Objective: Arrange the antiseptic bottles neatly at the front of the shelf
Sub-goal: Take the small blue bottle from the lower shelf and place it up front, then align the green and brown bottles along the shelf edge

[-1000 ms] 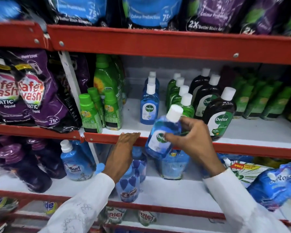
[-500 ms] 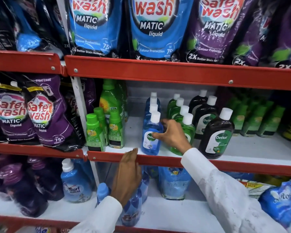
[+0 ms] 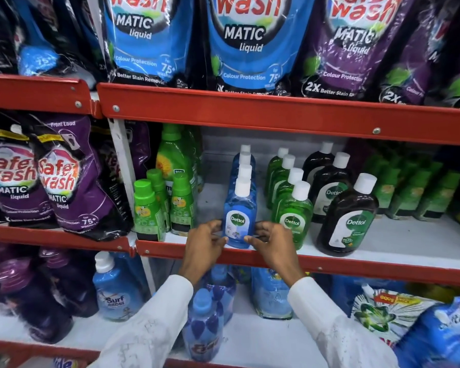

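Note:
A blue Dettol bottle [image 3: 239, 219] with a white cap stands upright at the front edge of the white middle shelf [image 3: 398, 243], heading a row of blue bottles. My left hand [image 3: 206, 241] holds its left side and my right hand [image 3: 270, 241] holds its right side, fingertips on the lower body. To the right runs a row of green Dettol bottles [image 3: 292, 216], then a row of dark brown Dettol bottles [image 3: 348, 221], each row leading back into the shelf.
Small green bottles [image 3: 146, 211] stand at the left of the same shelf. Red shelf rails [image 3: 276, 112] run above and below. Safe Wash pouches [image 3: 149, 41] fill the top shelf and the left bay. Blue detergent bottles [image 3: 117, 290] crowd the lower shelf.
The blue bottle held tilted in my right hand a second ago now stands at the front of its row. My left hand rose from the shelf rail to grip it too.

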Available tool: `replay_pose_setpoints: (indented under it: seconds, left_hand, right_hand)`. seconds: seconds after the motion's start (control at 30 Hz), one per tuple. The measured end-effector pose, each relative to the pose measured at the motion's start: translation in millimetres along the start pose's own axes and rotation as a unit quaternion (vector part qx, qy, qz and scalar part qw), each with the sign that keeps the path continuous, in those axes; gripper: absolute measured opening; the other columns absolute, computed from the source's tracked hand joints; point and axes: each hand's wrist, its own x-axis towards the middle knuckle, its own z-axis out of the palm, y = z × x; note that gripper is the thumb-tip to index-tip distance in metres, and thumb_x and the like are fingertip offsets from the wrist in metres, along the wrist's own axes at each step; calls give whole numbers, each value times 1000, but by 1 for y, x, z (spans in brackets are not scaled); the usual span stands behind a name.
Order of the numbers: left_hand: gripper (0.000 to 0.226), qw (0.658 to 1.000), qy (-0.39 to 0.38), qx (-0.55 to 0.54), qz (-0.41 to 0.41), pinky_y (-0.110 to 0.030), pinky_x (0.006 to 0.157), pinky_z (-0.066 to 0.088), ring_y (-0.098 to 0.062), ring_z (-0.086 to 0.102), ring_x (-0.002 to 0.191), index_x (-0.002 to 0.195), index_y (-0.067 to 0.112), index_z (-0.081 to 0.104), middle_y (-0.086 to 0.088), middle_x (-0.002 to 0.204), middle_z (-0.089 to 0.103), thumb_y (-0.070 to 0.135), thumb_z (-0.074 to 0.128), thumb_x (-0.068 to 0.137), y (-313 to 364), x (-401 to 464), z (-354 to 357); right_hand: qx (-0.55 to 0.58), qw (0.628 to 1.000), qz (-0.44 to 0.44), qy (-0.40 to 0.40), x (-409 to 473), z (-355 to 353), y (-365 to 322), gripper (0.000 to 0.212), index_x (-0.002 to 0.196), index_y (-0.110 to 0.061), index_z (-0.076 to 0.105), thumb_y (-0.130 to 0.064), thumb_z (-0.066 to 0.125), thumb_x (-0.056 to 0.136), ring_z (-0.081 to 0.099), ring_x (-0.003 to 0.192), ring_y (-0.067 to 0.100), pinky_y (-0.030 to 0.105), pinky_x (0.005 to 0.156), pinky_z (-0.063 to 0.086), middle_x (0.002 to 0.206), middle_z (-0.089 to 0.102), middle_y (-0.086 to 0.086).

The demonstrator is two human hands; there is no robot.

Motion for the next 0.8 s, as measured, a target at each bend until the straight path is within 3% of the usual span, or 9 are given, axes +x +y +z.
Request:
replay_pose_setpoints:
  seconds: [0.1, 0.23, 0.43, 0.57, 0.7, 0.8]
  left_hand:
    - [29, 1000, 27, -13, -8, -5, 65, 50, 0, 65, 66, 105, 12, 72, 0, 95, 76, 13, 79, 77, -4, 0, 3]
    - [31, 998, 39, -41, -12, -20, 70, 58, 7, 67, 67, 100, 17, 74, 8, 91, 74, 20, 85, 71, -6, 0, 7]
    - [27, 996, 47, -68, -12, -22, 72, 59, 6, 69, 70, 95, 19, 76, 9, 88, 75, 17, 85, 71, -4, -2, 10]
    - [25, 996, 45, -81, -13, -24, 73, 60, 3, 71, 74, 93, 19, 76, 3, 92, 79, 18, 86, 70, -6, -2, 11]
    - [41, 995, 47, -86, -22, -37, 82, 62, -8, 73, 82, 108, 13, 72, 4, 100, 76, 23, 86, 71, -8, -5, 8]
    - [49, 990, 133, -50, -9, -22, 87, 54, -11, 66, 90, 116, 17, 68, 4, 109, 66, 20, 86, 71, 2, -25, 10]
  right_hand:
    - [5, 1000, -15, 15, -4, 2, 5, 24, 103, -7, 74, -9, 78, 79, 71, 76, 0, 12, 71, 56, 99, 79, 8]
    - [-6, 999, -28, 26, -4, 3, 5, 24, 107, -9, 73, -12, 75, 83, 73, 91, 8, 28, 87, 59, 103, 79, 3]
    - [-24, 999, -31, 35, 2, 4, 9, 24, 109, -8, 73, -12, 73, 85, 73, 93, 9, 17, 84, 55, 104, 79, 4]
    - [-21, 999, -29, 29, 4, 3, 11, 22, 106, -9, 74, -11, 73, 85, 74, 93, 12, 36, 90, 59, 104, 79, 6]
    - [-12, 998, -41, 41, -7, 2, 8, 28, 111, -6, 72, -10, 75, 83, 70, 90, 5, 18, 86, 57, 106, 76, 1]
    - [53, 994, -7, 100, -27, -13, 16, 35, 115, -6, 71, -11, 79, 81, 73, 92, 8, 19, 85, 58, 105, 76, 3]
